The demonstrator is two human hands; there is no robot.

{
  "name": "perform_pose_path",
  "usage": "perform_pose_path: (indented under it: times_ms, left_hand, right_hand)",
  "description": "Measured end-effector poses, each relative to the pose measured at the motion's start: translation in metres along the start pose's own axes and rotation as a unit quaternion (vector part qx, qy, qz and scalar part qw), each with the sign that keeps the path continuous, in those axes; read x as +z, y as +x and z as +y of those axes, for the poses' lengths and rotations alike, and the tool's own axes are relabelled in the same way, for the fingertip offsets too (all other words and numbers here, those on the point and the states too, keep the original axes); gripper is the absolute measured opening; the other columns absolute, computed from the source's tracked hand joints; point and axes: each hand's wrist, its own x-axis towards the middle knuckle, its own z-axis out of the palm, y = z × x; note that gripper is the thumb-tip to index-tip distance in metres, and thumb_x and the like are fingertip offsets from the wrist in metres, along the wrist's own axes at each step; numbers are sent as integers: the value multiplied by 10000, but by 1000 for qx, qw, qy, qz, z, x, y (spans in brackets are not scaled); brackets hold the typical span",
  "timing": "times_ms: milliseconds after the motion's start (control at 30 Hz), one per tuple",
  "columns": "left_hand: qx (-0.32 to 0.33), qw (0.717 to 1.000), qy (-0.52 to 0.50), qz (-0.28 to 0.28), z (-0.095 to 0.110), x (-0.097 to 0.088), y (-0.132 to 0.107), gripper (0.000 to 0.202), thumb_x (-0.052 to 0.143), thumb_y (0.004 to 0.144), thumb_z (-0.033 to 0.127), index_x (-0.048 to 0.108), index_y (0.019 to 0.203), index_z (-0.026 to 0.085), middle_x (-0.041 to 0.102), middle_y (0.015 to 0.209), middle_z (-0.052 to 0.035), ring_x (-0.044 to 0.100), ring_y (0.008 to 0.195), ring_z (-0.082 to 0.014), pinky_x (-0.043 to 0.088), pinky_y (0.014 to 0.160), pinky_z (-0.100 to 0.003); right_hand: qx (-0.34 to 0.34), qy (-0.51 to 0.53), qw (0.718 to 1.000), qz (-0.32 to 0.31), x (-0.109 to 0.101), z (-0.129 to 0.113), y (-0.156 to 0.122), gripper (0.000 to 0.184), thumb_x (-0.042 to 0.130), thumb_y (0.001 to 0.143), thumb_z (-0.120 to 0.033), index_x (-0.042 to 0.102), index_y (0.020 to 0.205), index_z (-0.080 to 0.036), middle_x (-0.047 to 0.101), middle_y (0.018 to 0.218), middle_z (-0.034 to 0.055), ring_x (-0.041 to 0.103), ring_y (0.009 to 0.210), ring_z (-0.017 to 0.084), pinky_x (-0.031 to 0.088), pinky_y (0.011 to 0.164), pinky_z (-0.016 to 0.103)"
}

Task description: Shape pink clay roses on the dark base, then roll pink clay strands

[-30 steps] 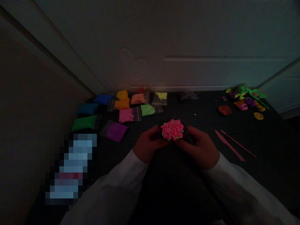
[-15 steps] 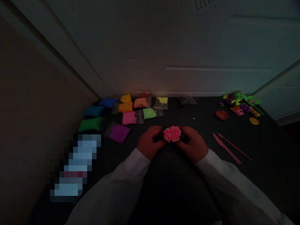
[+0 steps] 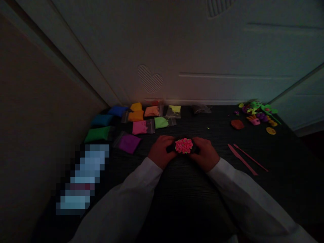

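Observation:
Between my two hands is a small bouquet of pink clay roses [image 3: 184, 145] with bits of green at its edge and a dark wrapping or base around it. My left hand [image 3: 163, 152] grips the dark part from the left, thumb toward me and fingers curled behind. From the other side my right hand [image 3: 205, 153] is closed on it in the same way. The underside of the bouquet is hidden. A tiny green scrap [image 3: 208, 128] lies on the dark table [image 3: 187, 189] beyond my hands.
Left of my hands lie several bags of coloured clay, among them a purple bag [image 3: 130, 143] and a pink bag [image 3: 139, 127]. To the right are a pink clay knife [image 3: 242, 159], a thin pink stick [image 3: 250, 157], a reddish-brown lump [image 3: 237, 124] and small clay models [image 3: 254, 119].
The view has shifted slightly. Both hands still hold the bouquet, which sits a touch further left in view; my right hand appears slightly closer to the left one.

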Motion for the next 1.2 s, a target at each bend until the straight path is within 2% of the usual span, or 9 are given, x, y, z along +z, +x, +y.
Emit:
perform_pose_path:
  times_ms: [200,300,433,567,700,767,833,967,1200]
  left_hand:
    - [-31,999,-39,-6,3,-2,-1,247,607,607,228,628,846,170,598,953,-57,504,930,-202,394,835,-360]
    - [-56,995,-85,-1,8,-5,-2,246,618,611,256,630,841,173,592,948,-59,511,927,-204,391,835,-350]
    - [-76,983,-168,-4,16,-9,-4,259,614,635,273,624,871,167,585,968,-61,524,921,-194,387,839,-328]
    - [-108,959,-261,-15,17,-14,-6,313,608,651,297,599,936,167,585,991,-68,531,922,-204,393,833,-342]
    - [-151,902,-403,27,16,-22,-8,392,593,672,293,523,1047,206,594,977,-50,539,911,-187,418,795,-324]
    - [-157,872,-463,17,19,-24,-9,424,601,664,302,502,1067,213,579,998,-50,536,910,-183,436,747,-294]
    - [-172,853,-492,-16,25,-24,-9,436,616,651,302,502,1061,209,566,1011,-57,545,852,-170,450,648,-251]
    - [-198,833,-515,-48,34,-20,-11,436,645,625,251,509,1037,208,572,950,-47,536,670,-112,428,489,-193]
    - [-203,820,-534,-38,33,-16,-12,435,645,616,224,521,1032,213,571,955,-44,547,634,-105,467,468,-199]
  right_hand:
    - [-7,35,999,11,-2,-3,-1,227,569,663,-265,578,868,-169,594,878,57,524,856,202,372,779,366]
    - [-22,118,992,27,-4,-7,-4,231,562,681,-254,567,899,-179,588,901,49,529,851,184,399,773,348]
    - [-29,240,970,33,-4,-12,-8,243,540,722,-265,550,954,-194,588,950,37,538,895,169,413,801,326]
    - [-11,282,959,34,-4,-15,-13,267,534,734,-278,536,986,-191,601,933,31,555,885,171,429,790,322]
    - [-36,240,969,53,-8,-18,-16,282,535,714,-213,527,995,-189,597,945,35,556,889,169,435,780,306]
    - [-54,203,976,59,-10,-20,-17,305,536,696,-183,520,1000,-185,593,962,42,552,898,171,431,787,306]
    - [-70,172,981,64,-10,-22,-18,325,537,683,-177,509,1006,-181,585,987,54,545,912,178,430,792,313]
    - [-104,128,985,58,-8,-23,-17,312,544,671,-189,504,980,-181,580,986,64,533,916,185,431,786,325]
    - [-117,122,984,54,-7,-24,-17,309,521,689,-184,491,997,-184,572,986,68,524,922,180,426,796,324]
